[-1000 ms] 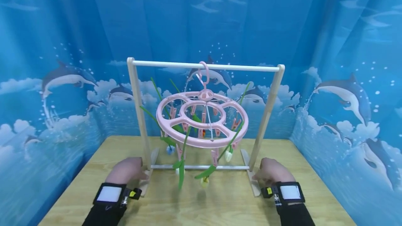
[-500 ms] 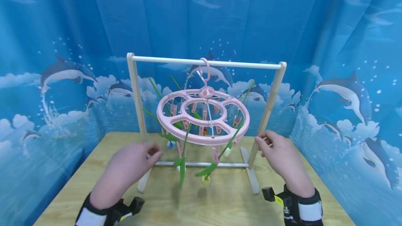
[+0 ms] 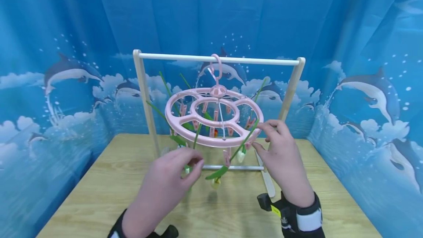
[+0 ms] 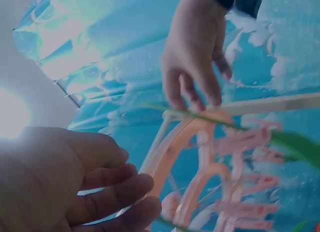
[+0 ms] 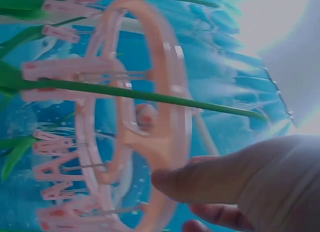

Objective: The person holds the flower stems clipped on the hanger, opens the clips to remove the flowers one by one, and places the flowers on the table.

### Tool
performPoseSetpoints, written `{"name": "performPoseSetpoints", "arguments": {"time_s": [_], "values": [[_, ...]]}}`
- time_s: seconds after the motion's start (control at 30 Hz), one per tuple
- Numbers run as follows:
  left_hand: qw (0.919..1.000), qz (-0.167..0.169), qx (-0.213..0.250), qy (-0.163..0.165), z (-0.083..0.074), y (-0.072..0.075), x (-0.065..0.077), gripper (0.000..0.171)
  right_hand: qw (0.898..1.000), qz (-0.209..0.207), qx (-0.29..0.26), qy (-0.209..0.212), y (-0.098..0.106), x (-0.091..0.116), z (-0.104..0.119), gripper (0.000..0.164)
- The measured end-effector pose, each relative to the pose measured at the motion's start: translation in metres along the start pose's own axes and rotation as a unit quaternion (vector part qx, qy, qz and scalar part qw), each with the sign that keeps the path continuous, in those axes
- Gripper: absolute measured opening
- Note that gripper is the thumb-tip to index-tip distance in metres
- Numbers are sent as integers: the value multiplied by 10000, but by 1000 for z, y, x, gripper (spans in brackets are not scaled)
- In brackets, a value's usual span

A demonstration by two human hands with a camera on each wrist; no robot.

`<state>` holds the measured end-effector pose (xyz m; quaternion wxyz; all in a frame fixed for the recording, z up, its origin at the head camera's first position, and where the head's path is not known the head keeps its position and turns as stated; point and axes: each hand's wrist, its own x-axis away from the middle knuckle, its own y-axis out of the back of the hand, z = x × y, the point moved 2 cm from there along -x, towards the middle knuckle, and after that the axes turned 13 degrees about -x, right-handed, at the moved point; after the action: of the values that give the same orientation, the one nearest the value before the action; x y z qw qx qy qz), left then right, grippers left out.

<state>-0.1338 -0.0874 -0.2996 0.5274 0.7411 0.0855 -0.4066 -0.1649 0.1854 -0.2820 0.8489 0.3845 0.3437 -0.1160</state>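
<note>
A round pink clip hanger (image 3: pixel 211 142) hangs by its hook from the white rod of a wooden rack. Small pink clothespins (image 3: pixel 226 156) dangle under it, holding artificial tulips head down, among them a white tulip (image 3: pixel 241 156) and a yellow tulip (image 3: pixel 216 183). My right hand (image 3: pixel 283 157) is at the hanger's right rim, its fingertips at the ring and its thumb lower, near a clothespin. In front of the hanger's left side, my left hand (image 3: pixel 166 181) has loosely bent fingers with nothing between them; it covers a hanging flower in the head view.
The rack's white top rod (image 3: pixel 264 61) runs between two wooden uprights, with a lower rod (image 3: pixel 246 167) near the wooden table (image 3: pixel 99 194). A foot (image 3: pixel 269 183) shows on the right. Blue dolphin-print curtains (image 3: pixel 211 14) enclose the back and sides.
Both hands have left the rack's feet. My right hand rose and moved left to the hanger's rim; my left hand moved up and right, in front of the hanging flowers.
</note>
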Motion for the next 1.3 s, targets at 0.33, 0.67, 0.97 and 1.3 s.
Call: {"name": "performPoseSetpoints", "arguments": {"time_s": [0.33, 0.67, 0.97, 1.3], "values": [[9953, 468, 700, 472, -6, -42, -2, 24, 9967, -346, 68, 727, -25, -2, 9, 31], [9698, -2351, 355, -548, 17, -13, 0, 11, 9844, -680, -119, 1617, -28, 5, 37, 27], [9677, -2413, -203, -704, 31, -29, -8, 32, 9790, -848, 54, 1850, -34, 11, 40, 27], [9667, -2482, -154, -604, 30, -36, -10, 25, 9805, -795, 157, 1790, -30, 14, 37, 42]]}}
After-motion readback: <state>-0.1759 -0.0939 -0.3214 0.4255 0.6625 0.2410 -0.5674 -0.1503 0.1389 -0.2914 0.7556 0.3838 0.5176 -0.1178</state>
